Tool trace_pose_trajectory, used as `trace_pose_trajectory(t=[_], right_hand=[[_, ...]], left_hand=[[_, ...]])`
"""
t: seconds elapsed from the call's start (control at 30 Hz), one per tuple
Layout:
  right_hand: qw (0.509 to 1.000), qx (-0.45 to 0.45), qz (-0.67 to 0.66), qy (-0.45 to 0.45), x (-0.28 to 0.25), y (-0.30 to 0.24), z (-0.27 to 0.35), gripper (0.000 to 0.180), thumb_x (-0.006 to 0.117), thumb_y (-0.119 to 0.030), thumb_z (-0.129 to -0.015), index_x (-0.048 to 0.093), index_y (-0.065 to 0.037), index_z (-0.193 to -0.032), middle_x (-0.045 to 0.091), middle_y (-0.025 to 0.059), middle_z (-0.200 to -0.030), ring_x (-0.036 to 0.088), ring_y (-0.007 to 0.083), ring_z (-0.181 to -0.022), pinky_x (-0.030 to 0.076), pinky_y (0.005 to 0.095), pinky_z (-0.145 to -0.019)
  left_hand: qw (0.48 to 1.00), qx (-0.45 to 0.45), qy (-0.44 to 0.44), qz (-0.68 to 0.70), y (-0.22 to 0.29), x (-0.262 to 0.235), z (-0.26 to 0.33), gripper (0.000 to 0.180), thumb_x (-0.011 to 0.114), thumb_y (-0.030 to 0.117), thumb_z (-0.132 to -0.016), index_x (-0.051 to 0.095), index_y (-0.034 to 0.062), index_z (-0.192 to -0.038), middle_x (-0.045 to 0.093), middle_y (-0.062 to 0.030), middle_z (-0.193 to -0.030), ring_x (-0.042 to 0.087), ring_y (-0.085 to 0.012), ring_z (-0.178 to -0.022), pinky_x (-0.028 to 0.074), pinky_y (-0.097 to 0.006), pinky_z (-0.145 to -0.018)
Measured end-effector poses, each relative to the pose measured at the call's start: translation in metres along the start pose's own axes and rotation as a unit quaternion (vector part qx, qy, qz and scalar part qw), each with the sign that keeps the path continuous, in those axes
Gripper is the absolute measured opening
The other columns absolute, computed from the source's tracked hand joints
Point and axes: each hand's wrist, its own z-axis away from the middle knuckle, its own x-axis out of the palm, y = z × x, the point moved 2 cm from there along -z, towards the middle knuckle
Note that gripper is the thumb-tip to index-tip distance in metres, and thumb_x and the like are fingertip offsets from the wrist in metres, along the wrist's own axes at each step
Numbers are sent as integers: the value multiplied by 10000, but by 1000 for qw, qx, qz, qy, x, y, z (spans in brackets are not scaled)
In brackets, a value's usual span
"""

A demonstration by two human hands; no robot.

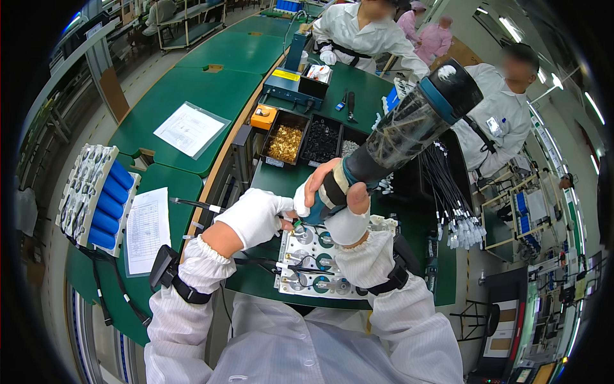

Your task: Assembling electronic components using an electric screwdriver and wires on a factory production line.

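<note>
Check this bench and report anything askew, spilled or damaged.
Nothing stands out. The right hand grips the powered screwdriver over the white terminal plate, the left hand steadies beside it, and the parts bins hold their contents. The blue cell pack lies angled at the bench's left edge, intact.

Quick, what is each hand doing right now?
Left hand: closed, fingertips pinching something small on the white plate; what, cannot be told.
Right hand: closed around the electric screwdriver.
</note>
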Motion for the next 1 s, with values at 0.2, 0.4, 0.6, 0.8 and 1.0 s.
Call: trace_pose_trajectory(t=[0.2, 0.4, 0.6, 0.8, 1.0], right_hand=[[996, 44, 78, -29, -6, 8, -5, 643, 770, -592, -832, 629, 16, -988, 709, 145, -816, 687, 206, -727, 579, 316, -691], [992, 17, 112, 48, 14, 9, -4, 521, 861, -470, -794, 634, -2, -759, 636, 45, -693, 579, 123, -554, 449, 252, -495], [974, -24, 144, 171, 37, 6, 6, 696, 874, -584, -711, 631, 19, -959, 661, 90, -749, 628, 160, -656, 452, 237, -560], [987, 8, 149, 66, 16, 19, 14, 615, 863, -389, -813, 537, 11, -1148, 676, 93, -1012, 660, 156, -858, 539, 308, -794], [989, -60, 120, 63, 27, -6, 9, 829, 754, -730, -741, 580, 41, -990, 655, 123, -813, 660, 198, -771, 544, 310, -709]], left_hand=[[999, -18, -28, -35, -2, 0, -4, 192, 809, 79, -781, 744, 82, -962, 723, -156, -840, 702, -351, -801, 546, -394, -716], [996, 39, -22, -82, -5, 0, -2, 136, 772, 78, -802, 741, 75, -935, 711, -178, -822, 690, -378, -810, 547, -408, -728], [988, 27, -23, -148, -8, 7, 7, 72, 666, 44, -836, 684, 107, -866, 673, -161, -765, 663, -378, -801, 487, -453, -748], [988, 72, 84, -106, -2, 16, 19, 110, 632, -2, -804, 627, 102, -842, 641, -127, -758, 628, -365, -815, 472, -458, -770], [981, 53, 120, -141, 25, 31, 49, 431, 663, 58, -846, 515, 8, -1248, 571, -243, -1073, 536, -459, -991, 435, -516, -918]])
